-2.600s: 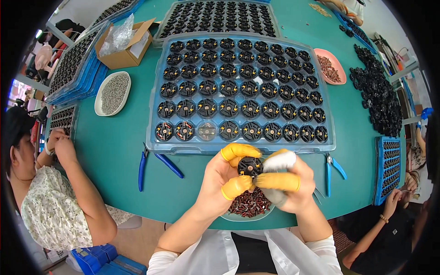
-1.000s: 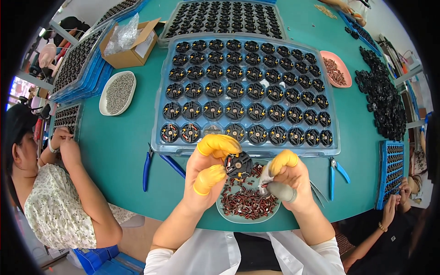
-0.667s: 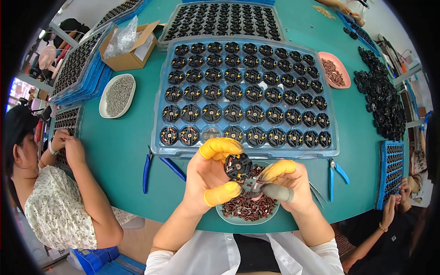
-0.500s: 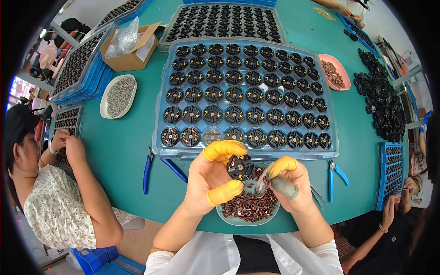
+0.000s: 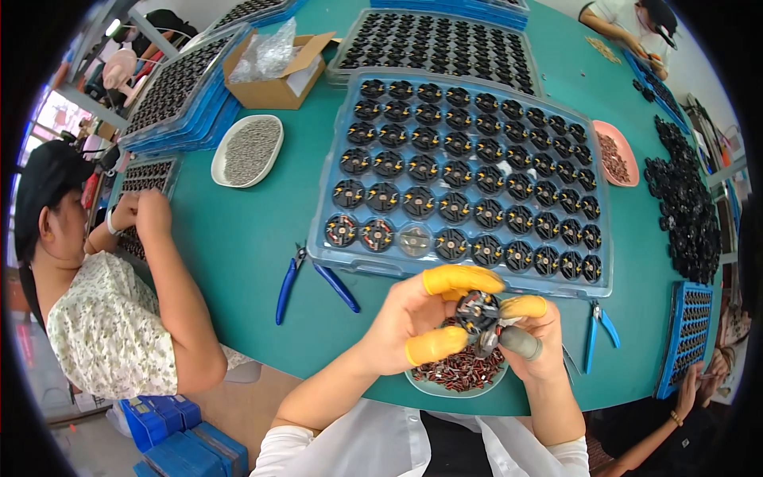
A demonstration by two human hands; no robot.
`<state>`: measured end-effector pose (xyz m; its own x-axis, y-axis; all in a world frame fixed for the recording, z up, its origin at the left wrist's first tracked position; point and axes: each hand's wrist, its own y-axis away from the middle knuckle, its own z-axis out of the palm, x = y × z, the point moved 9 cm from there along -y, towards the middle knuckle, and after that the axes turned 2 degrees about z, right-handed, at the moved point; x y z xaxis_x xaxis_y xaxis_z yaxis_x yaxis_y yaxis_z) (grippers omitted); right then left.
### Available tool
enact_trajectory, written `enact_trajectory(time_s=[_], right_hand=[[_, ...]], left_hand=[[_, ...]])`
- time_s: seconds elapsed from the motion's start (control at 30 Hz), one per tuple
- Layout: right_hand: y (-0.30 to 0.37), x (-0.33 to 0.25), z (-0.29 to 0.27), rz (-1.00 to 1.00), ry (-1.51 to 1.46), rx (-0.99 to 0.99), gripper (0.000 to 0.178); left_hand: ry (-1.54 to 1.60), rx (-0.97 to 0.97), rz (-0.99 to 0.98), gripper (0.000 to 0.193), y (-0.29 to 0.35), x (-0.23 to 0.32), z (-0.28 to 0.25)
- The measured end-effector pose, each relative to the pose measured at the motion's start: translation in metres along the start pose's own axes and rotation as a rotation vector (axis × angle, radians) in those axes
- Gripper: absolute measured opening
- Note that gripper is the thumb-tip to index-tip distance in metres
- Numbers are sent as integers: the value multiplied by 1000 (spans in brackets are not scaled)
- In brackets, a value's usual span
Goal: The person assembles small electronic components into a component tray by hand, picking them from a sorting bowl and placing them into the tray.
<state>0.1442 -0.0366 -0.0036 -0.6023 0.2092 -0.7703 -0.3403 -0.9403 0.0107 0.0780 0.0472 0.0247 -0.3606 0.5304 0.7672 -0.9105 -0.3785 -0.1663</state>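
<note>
Setting: assembly workshop, small-parts handwork. Evidence: one long green worktop [image 5: 254,230] shared by several people, among them a seated worker [image 5: 119,326] at left and another worker [image 5: 618,24] at upper right. Large clear-blue tray [image 5: 358,258] at centre, rows of near-identical round black parts [image 5: 454,207]; stacked trays [image 5: 179,141] at upper left. Loose stock kept by kind: white dish [image 5: 216,171] of metal bits, pink dish [image 5: 628,180], black heap [image 5: 685,207] at far right. Blue-handled pliers [image 5: 288,296] within reach. Finger covers [image 5: 437,347] on left hand [image 5: 395,327] and right hand [image 5: 547,351].

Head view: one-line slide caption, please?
Left hand holds a round, black, plastic-looking part, right hand close beside it, near a pale bowl of small red-brown cylinders.
</note>
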Motion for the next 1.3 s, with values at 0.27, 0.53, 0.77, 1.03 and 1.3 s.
enact_trajectory(time_s=[0.27, 0.53, 0.77, 1.03, 1.3], right_hand=[[0, -9, -5, -86, 196, 156, 23], [-4, -14, 11, -59, 129, 102, 19], [-4, -24, 1, -128, 245, 108, 17], [-4, -32, 0, -128, 127, 90, 18], [0, -36, -5, -122, 109, 71, 16]], left_hand=[[-89, -21, -53, 43, 2, -7, 3], [-1, 58, -53, 50, 1, -4, 3], [10, 99, 26, 51, -1, -6, -7], [-40, 50, 22, 41, -2, -8, -7], [21, 29, 59, 43, -4, -7, 0]])
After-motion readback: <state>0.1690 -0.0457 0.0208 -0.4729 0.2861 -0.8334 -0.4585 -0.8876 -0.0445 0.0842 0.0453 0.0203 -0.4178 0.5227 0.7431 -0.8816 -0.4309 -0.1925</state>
